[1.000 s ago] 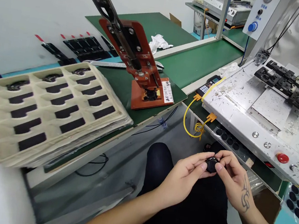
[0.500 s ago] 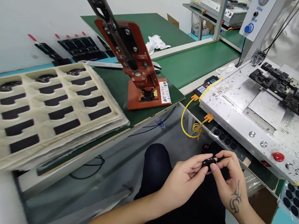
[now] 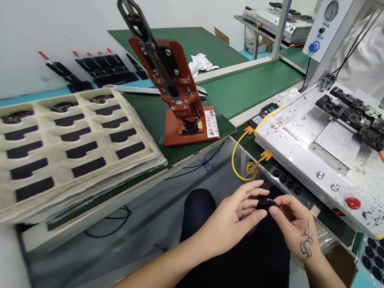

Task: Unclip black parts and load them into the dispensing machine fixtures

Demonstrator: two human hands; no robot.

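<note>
Over my lap, both hands meet on a small black round part (image 3: pixel 265 203). My left hand (image 3: pixel 230 217) pinches it from the left, with some fingers lifted above it. My right hand (image 3: pixel 293 223), tattooed on the back, grips it from the right with fingertips closed. Most of the part is hidden by my fingers.
A red lever press (image 3: pixel 177 95) stands on the green bench. A stack of beige trays (image 3: pixel 61 141) with black inserts lies at left. A white machine (image 3: pixel 333 148) with a red button (image 3: pixel 353 202) sits at right. A person in white (image 3: pixel 377 55) works beyond it.
My hands stay together on the black part and have shifted slightly up and left. My left fingers have lifted and spread a little. The view has tilted down.
</note>
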